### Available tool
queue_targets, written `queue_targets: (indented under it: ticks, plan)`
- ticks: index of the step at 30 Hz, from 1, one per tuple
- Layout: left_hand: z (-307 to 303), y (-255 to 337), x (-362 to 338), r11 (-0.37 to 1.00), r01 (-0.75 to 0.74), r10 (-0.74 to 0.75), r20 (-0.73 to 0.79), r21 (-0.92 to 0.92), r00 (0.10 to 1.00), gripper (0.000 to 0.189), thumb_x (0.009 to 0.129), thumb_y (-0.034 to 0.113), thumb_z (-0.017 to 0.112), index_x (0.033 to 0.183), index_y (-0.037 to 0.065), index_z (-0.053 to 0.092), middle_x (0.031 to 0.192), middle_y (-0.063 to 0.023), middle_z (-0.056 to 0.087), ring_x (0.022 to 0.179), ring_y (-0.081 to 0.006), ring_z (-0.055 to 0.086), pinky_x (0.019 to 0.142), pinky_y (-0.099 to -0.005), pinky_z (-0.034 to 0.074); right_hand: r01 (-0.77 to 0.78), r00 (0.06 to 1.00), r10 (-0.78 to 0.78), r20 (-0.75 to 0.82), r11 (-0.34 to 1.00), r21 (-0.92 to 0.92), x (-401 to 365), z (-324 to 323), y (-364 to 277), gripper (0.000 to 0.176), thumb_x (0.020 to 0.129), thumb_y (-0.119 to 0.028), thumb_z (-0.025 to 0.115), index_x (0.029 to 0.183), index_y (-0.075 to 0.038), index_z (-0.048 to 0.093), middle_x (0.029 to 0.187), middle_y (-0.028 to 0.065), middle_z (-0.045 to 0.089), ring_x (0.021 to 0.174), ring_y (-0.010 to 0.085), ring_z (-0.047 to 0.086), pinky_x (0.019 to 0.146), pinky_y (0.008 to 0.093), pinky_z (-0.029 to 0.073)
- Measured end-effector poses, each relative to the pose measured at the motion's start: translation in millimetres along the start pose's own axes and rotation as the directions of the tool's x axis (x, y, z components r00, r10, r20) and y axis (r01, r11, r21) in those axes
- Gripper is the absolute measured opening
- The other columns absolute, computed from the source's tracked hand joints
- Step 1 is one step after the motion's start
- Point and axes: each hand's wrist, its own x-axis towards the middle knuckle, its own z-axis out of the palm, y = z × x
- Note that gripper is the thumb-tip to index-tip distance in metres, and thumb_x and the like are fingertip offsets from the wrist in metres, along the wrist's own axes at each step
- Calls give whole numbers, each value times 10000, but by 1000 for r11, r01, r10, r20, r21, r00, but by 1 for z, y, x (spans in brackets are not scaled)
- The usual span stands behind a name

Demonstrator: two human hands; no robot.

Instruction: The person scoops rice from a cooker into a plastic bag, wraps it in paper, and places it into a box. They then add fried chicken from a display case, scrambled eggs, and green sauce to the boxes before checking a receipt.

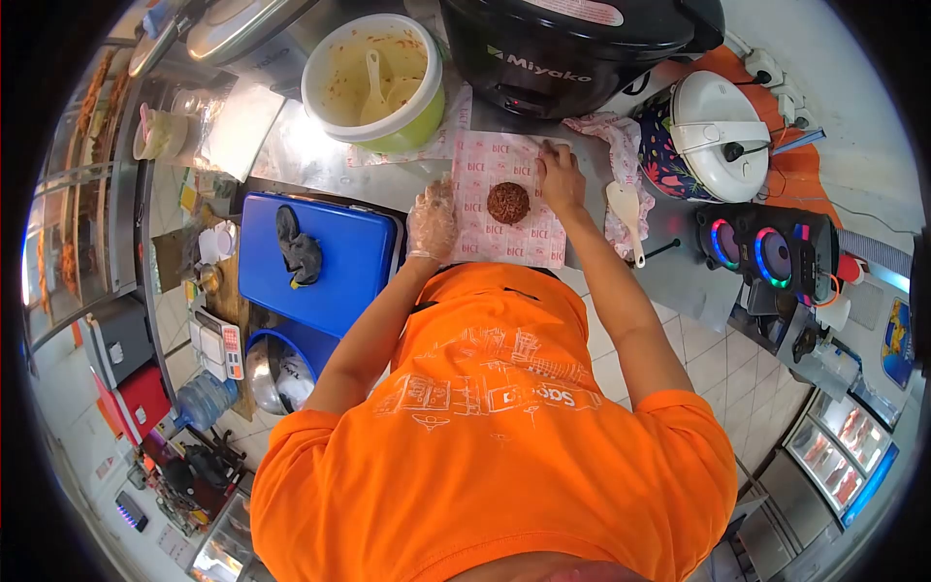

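In the head view, the black rounded cooker (572, 53) marked "Miyako" is cut off at the top, and glare on the clear plastic glove blurs the fingers of the left hand (433, 219). That hand lies at the left edge of the pink-and-white printed paper sheet (485, 160); whether it grips is unclear. The bare right hand (562, 178) rests with bent fingers on the sheet's upper right — I cannot tell if they pinch it. The dark brown, grainy round mound (508, 203) sits right of the sheet's middle, showing no long axis; the sheet's own runs away from the wearer, its lettering upright.
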Motion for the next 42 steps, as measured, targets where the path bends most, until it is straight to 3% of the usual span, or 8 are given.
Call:
queue_targets:
  ticks: [11, 13, 16, 20, 28, 35, 38, 42]
  plan:
    - [-23, 19, 20, 998, 43, -43, 11, 55, 999, 569, 838, 147, 655, 1372, 14, 509, 1357, -195, 507, 1116, -400, 559, 953, -487, 479, 147, 973, -140, -181, 989, 24, 2, 5, 2, 133, 830, -136, 692, 959, -112, 675, 1259, 127, 557, 1161, 381, 497, 967, 488, 431]
    - [-24, 22, 43, 993, -117, 116, -115, -5, 987, 555, 834, 168, 672, 1352, 27, 530, 1368, -172, 508, 1200, -387, 521, 1003, -475, 456, 186, 968, -175, -182, 981, 48, 3, 8, 3, 162, 832, -104, 673, 991, -75, 658, 1309, 151, 544, 1174, 393, 491, 996, 508, 411]
    - [5, 16, 88, 944, -294, 290, -52, -148, 956, 521, 863, 187, 640, 1357, 52, 545, 1382, -177, 523, 1261, -353, 507, 1058, -457, 422, 256, 954, -239, -183, 964, 76, 6, 8, 6, 193, 832, -89, 657, 1011, -22, 632, 1301, 160, 543, 1177, 386, 493, 1001, 492, 417]
    - [33, 20, 138, 929, -365, 369, 200, -57, 908, 374, 875, 172, 617, 1234, 68, 640, 1215, -160, 637, 1134, -337, 605, 976, -433, 490, 338, 936, -323, -140, 936, 100, 9, 5, 13, 238, 810, -91, 684, 1008, 24, 616, 1264, 158, 567, 1152, 382, 524, 963, 468, 453]
    - [30, 15, 147, 878, -476, 475, 186, -44, 860, 274, 885, 174, 608, 1139, 113, 692, 1094, -132, 660, 1013, -327, 633, 906, -432, 518, 434, 895, -422, -147, 898, 64, 9, -4, 19, 241, 770, -119, 693, 980, -23, 624, 1240, 156, 571, 1146, 348, 525, 958, 462, 460]
    - [72, 4, 148, 780, -624, 622, -40, -49, 782, 241, 895, 196, 608, 1105, 121, 701, 1074, -117, 669, 1048, -311, 615, 911, -444, 503, 225, 972, -234, 10, 945, 239, 27, -14, 6, 287, 810, -142, 704, 1070, -61, 614, 1197, 126, 595, 1103, 330, 552, 929, 453, 473]
    - [57, 17, 154, 839, -523, 543, 168, -148, 823, 308, 895, 224, 613, 1184, 131, 664, 1119, -128, 676, 1097, -311, 611, 955, -444, 482, 153, 982, -172, 78, 966, 209, 35, -12, 3, 316, 825, -156, 711, 1111, -68, 609, 1095, 126, 634, 1058, 341, 574, 902, 455, 484]
    - [58, 23, 161, 854, -520, 516, 172, -21, 839, 391, 906, 268, 620, 1274, 137, 607, 1184, -141, 673, 1137, -327, 610, 984, -446, 465, -68, 954, -19, 298, 958, 279, 45, -12, 4, 290, 849, -159, 698, 1113, -70, 618, 1001, 141, 679, 1025, 376, 610, 863, 475, 505]
